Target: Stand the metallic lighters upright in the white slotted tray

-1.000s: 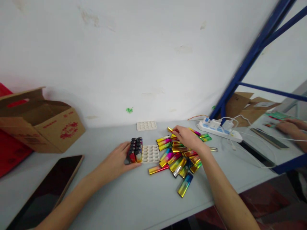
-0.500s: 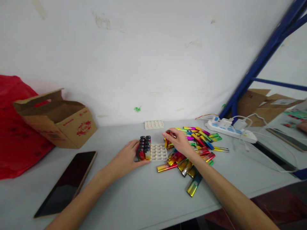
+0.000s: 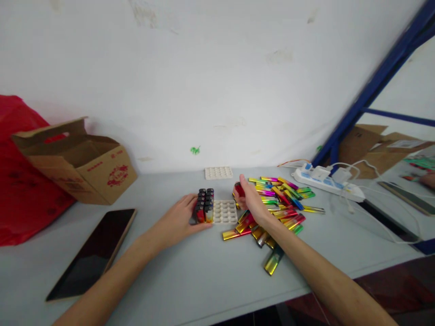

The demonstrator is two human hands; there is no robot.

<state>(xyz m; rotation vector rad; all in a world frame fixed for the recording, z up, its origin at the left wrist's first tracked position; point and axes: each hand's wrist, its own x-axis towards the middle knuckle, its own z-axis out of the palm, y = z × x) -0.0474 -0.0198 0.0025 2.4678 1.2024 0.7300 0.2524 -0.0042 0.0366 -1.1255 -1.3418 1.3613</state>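
Note:
Two rows of upright lighters (image 3: pixel 205 206) with black tops stand in the left part of a pale tray (image 3: pixel 225 212) with round hollows. My left hand (image 3: pixel 181 217) is wrapped round the left side of these lighters, thumb along their near edge. My right hand (image 3: pixel 249 199) is closed on a red lighter (image 3: pixel 239 189), just right of the tray and above its far corner. Beside and under my right forearm lies a loose pile of shiny multicoloured lighters (image 3: pixel 283 197). One gold and green lighter (image 3: pixel 273 261) lies at the pile's near edge.
A second pale tray (image 3: pixel 218 173) lies by the wall. To the left are a dark tablet (image 3: pixel 93 253), an open cardboard box (image 3: pixel 102 174) and a red bag (image 3: pixel 27 181). A power strip (image 3: pixel 328 183) with cables and a blue metal frame (image 3: pixel 369 90) are on the right.
My right hand has turned, its thumb now pointing up, and the red lighter in it shows more clearly. My left hand stays at the upright lighters. The view has shifted slightly.

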